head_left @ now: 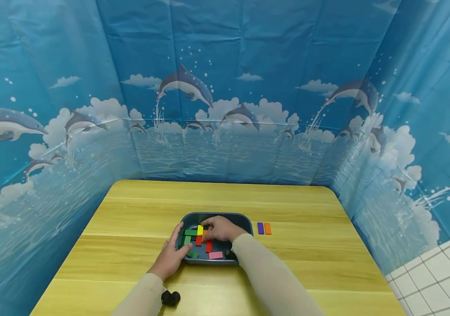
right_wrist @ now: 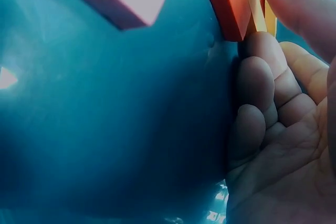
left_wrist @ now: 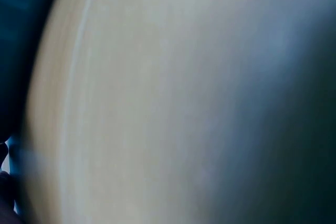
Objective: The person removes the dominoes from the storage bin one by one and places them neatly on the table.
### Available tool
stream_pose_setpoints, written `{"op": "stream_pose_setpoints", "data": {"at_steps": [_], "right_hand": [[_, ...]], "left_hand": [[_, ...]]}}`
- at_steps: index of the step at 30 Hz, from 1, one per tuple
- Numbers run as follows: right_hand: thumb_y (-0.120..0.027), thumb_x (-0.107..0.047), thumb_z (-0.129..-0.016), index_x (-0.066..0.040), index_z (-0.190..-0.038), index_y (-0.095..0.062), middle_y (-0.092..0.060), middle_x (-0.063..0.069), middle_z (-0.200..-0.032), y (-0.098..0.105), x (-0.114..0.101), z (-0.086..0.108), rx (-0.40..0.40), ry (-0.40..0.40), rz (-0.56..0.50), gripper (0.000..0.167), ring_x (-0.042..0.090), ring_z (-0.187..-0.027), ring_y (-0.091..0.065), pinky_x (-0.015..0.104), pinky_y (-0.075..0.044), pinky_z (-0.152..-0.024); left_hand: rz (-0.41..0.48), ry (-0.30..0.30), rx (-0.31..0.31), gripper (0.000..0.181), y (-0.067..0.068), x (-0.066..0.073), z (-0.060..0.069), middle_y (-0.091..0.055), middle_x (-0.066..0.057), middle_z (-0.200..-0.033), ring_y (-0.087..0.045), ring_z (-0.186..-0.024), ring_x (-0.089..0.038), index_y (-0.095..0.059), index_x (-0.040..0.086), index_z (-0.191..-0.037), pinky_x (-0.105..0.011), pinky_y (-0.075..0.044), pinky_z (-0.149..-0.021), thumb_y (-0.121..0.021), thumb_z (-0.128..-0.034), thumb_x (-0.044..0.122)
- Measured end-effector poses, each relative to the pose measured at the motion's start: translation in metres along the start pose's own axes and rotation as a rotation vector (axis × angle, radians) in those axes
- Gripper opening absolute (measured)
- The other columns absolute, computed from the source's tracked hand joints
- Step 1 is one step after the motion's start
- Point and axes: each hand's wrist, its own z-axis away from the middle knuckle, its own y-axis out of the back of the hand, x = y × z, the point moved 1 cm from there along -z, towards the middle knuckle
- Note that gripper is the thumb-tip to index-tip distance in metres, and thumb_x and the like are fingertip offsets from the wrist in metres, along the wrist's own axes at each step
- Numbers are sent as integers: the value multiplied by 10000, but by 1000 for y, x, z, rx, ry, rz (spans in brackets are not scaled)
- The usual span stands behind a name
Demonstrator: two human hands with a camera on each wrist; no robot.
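A dark blue tray (head_left: 214, 262) holds several flat coloured blocks. My left hand (head_left: 171, 254) grips the tray's front left corner, thumb over the rim, fingers along the left side. Inside the tray my right hand (head_left: 222, 228) pinches an orange block (head_left: 205, 235) between thumb and fingers, which partly hide it. Close by lie a yellow block (head_left: 200, 230), a red block (head_left: 199, 241) and green blocks (head_left: 190, 232). Another red block (head_left: 209, 246) and a pink block (head_left: 215, 255) lie nearer the front. In the right wrist view the fingers (right_wrist: 257, 82) are curled against the block row.
A purple block (head_left: 261, 228) and an orange block (head_left: 268, 228) lie side by side on the wooden table (head_left: 307, 263), right of the tray. A small black object (head_left: 171, 299) is by the left wrist. A dolphin-print curtain (head_left: 225, 149) surrounds the table. The left wrist view is mostly blurred.
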Motion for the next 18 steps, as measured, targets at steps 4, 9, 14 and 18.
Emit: {"op": "stream_pose_setpoints", "data": {"at_steps": [4, 9, 14, 18], "right_hand": [[-846, -276, -896, -170, -1391, -696, -653, -22, -779, 0, -1, 1, -3, 0, 11, 528, 153, -716, -578, 298, -474, -699], [-842, -311, -903, -197, -1384, -703, -673, -29, -827, 1, -1, 3, -3, 0, 19, 514, 149, -773, -595, 301, -496, -760], [-843, -320, -902, -189, -1401, -687, -669, -10, -828, 0, -1, 2, 16, -2, 7, 540, 161, -743, -595, 297, -488, -697], [-833, -329, -909, -185, -1390, -698, -653, -25, -796, -3, -2, -1, 26, -3, 56, 520, 146, -722, -580, 283, -477, -682]], "left_hand": [[0, -1, 1, 779, 1, 1, 1, -343, -272, -1655, -389, -1456, -576, -209, 453, -1659, -826, -345, -1088, -644, -1015, 506], [-4, -3, 1, 780, 1, 2, 2, -337, -274, -1659, -377, -1464, -584, -203, 458, -1659, -824, -345, -1089, -641, -1016, 505], [-5, -2, 4, 781, 1, 4, 3, -341, -270, -1660, -383, -1462, -576, -202, 455, -1661, -825, -345, -1089, -642, -1017, 501], [-1, -2, 6, 782, 1, 4, 4, -338, -259, -1666, -379, -1466, -569, -204, 445, -1664, -825, -344, -1090, -645, -1019, 488]]}}
